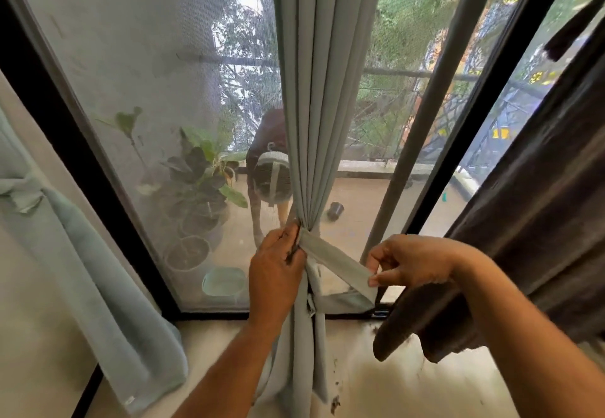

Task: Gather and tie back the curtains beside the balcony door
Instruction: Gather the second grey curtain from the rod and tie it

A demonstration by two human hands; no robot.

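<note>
Curtain (pixel 322 90) hangs centre frame, pale grey-green, in front of the door screen (pixel 157 90), bunched into tight vertical pleats that pinch to a waist low down. Left hand (pixel 278 273) clamps that waist, fingers (pixel 291 237) closed around the gathered cloth and the near end of the tie (pixel 337 262). Tie is a flat band of the same fabric, matte, stitched edges, long axis running from the pinch down and to the right. Right hand (pixel 412 260) pinches the tie's free end between thumb and fingertips, closed on it, band pulled fairly taut between the two hands. A second fold of band lies just under it, doubling back toward the curtain.

Key relation: free end lies right of the bundle, so the right hand is the one placed to carry it around; left is the anchor and already touching the bundle. Judged step: wrapping, knot not yet made. Next move likely needs the band passed around the waist while the left keeps the pleats from spreading.

Below the pinch the cloth flares loosely to the floor (pixel 393 385). Second pale curtain (pixel 98 270) at left looks already tied. Dark brown curtain (pixel 523 221), plusher, hangs at right, just beside the right forearm, untied. Black door frame (pixel 491 90) runs diagonally between them.
</note>
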